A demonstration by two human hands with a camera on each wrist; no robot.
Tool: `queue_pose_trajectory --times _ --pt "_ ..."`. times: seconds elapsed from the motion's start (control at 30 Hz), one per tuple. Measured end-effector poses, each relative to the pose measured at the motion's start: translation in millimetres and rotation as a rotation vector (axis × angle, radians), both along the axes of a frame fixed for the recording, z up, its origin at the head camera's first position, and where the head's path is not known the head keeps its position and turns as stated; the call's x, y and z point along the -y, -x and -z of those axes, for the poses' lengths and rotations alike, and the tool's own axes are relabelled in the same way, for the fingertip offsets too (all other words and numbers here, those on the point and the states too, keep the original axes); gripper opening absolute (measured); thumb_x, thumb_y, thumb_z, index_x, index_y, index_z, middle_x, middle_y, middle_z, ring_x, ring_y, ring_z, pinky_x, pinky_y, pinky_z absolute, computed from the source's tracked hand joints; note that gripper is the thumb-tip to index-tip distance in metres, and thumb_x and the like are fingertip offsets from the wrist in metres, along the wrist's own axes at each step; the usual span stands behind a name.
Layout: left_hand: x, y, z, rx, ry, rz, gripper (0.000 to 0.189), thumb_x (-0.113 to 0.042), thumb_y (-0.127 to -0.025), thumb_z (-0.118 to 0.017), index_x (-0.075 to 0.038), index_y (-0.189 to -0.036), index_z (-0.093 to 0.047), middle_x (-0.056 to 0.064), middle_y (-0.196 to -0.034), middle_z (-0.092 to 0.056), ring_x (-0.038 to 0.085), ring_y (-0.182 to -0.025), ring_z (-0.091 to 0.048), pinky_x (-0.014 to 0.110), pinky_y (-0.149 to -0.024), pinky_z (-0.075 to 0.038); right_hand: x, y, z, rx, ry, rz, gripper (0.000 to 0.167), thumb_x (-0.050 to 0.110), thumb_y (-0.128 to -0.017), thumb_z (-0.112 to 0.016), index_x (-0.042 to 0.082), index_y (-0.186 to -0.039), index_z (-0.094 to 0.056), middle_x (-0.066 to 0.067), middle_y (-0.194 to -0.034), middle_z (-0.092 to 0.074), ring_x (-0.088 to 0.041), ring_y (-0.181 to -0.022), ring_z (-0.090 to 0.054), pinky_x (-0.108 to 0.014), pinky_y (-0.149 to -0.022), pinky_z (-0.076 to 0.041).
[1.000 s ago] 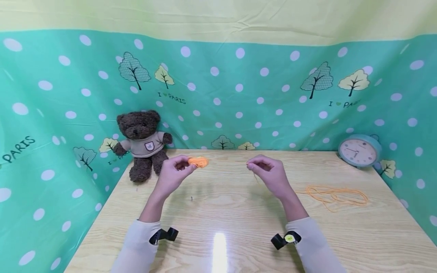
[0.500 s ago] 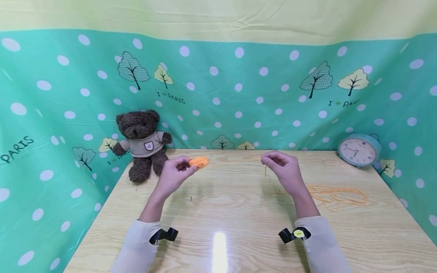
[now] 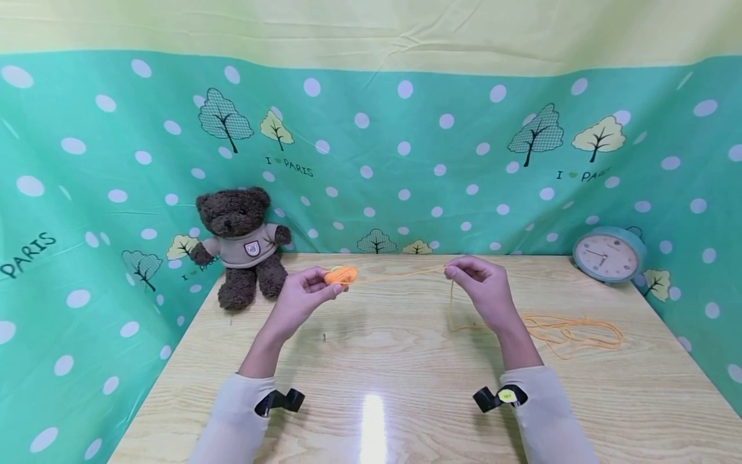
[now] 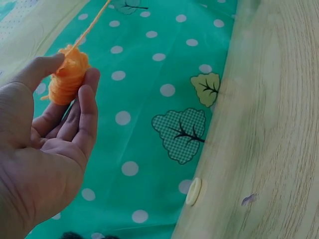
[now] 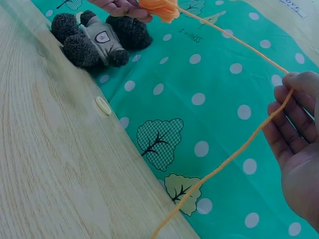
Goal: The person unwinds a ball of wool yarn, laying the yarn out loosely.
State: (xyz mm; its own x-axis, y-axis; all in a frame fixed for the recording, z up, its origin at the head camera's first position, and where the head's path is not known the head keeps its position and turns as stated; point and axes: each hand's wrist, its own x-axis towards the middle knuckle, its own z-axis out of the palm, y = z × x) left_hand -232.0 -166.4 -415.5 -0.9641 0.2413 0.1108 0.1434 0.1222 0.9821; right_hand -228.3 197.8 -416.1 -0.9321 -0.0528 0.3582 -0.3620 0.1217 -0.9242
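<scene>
My left hand (image 3: pixel 301 296) pinches a small wound ball of orange yarn (image 4: pixel 69 79) between thumb and fingers, raised over the table. A taut strand of yarn (image 5: pixel 234 37) runs from the ball across to my right hand (image 3: pixel 481 287). There the thumb and fingertips pinch the strand, as the right wrist view shows. Below the right hand the strand hangs down to the table and leads toward a loose pile of orange yarn (image 3: pixel 574 334) on the right side.
A brown teddy bear (image 3: pixel 239 241) in a grey shirt sits at the table's back left. A teal alarm clock (image 3: pixel 608 254) stands at the back right. Behind the wooden table (image 3: pixel 382 361) hangs a green dotted curtain (image 3: pixel 406 174). A small pale ring-like piece (image 4: pixel 193 191) lies near the back edge.
My right hand has moved right, away from the left, drawing the strand straight between them. My left hand has turned the yarn ball slightly and shifted a little to the right.
</scene>
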Motion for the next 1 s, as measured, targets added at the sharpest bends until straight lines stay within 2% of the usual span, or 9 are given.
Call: queue_pose_trajectory --times 0.13,0.23,0.3,0.43,0.57,0.7,1.0 --pt "-1.0 0.6 1.0 -0.025 0.015 -0.026 0.032 -0.023 -0.099 -0.072 0.005 -0.114 -0.068 0.003 -0.100 -0.075 0.022 -0.090 -0.073 0.027 -0.084 -0.060 0 0.3 0.9 0.000 0.001 0.000 0.026 0.017 -0.099 -0.071 -0.007 -0.109 -0.071 0.011 -0.094 -0.073 -0.006 -0.088 -0.069 -0.019 -0.082 -0.058" --pt "-1.6 1.1 2.3 -0.025 0.011 -0.039 0.029 -0.023 -0.097 -0.074 0.003 -0.109 -0.069 -0.001 -0.094 -0.076 0.020 -0.088 -0.074 0.027 -0.081 -0.060 0 0.3 1.7 0.000 0.001 0.001 0.026 0.017 -0.099 -0.071 -0.007 -0.109 -0.071 0.011 -0.094 -0.073 -0.006 -0.088 -0.069 -0.019 -0.082 -0.058" --pt "-1.4 1.3 3.2 -0.027 0.009 -0.040 0.028 -0.020 -0.096 -0.076 0.004 -0.110 -0.069 -0.001 -0.093 -0.076 0.015 -0.086 -0.074 0.026 -0.079 -0.060 0 0.3 2.0 0.001 0.000 -0.001 0.026 0.017 -0.099 -0.071 -0.008 -0.110 -0.071 0.011 -0.094 -0.073 -0.006 -0.088 -0.069 -0.019 -0.083 -0.058" --pt "-0.5 1.0 3.0 -0.001 -0.025 -0.043 0.034 -0.015 -0.093 -0.078 0.004 -0.118 -0.064 0.001 -0.101 -0.074 0.011 -0.090 -0.074 0.028 -0.082 -0.062 0 0.0 1.1 0.007 -0.002 0.002 0.027 0.018 -0.099 -0.071 -0.007 -0.110 -0.071 0.011 -0.094 -0.073 -0.006 -0.088 -0.069 -0.019 -0.083 -0.058" --pt "0.1 1.0 0.3 0.037 -0.058 -0.049 0.046 -0.015 -0.091 -0.081 -0.004 -0.130 -0.060 0.002 -0.111 -0.071 0.011 -0.099 -0.074 0.029 -0.087 -0.062 -3 -1.9 -0.7 0.017 -0.016 0.026 0.031 0.021 -0.099 -0.071 -0.007 -0.112 -0.070 0.012 -0.095 -0.073 -0.006 -0.089 -0.069 -0.020 -0.084 -0.058" --pt "0.0 2.3 -1.7 0.036 -0.048 -0.035 0.055 -0.016 -0.090 -0.082 -0.010 -0.140 -0.059 0.006 -0.118 -0.069 0.011 -0.102 -0.072 0.027 -0.088 -0.061 -11 -4.6 -2.0 0.011 -0.040 0.049 0.032 0.020 -0.101 -0.069 -0.008 -0.114 -0.070 0.014 -0.095 -0.073 -0.005 -0.090 -0.069 -0.018 -0.085 -0.057" --pt "2.5 1.5 -3.6 0.048 -0.076 -0.026 0.052 -0.006 -0.092 -0.077 -0.001 -0.141 -0.059 0.012 -0.124 -0.066 0.008 -0.100 -0.072 0.023 -0.085 -0.061 -26 -6.5 -3.6 0.002 -0.055 0.077 0.033 0.021 -0.101 -0.069 -0.009 -0.115 -0.069 0.015 -0.095 -0.074 -0.005 -0.090 -0.069 -0.016 -0.085 -0.057"
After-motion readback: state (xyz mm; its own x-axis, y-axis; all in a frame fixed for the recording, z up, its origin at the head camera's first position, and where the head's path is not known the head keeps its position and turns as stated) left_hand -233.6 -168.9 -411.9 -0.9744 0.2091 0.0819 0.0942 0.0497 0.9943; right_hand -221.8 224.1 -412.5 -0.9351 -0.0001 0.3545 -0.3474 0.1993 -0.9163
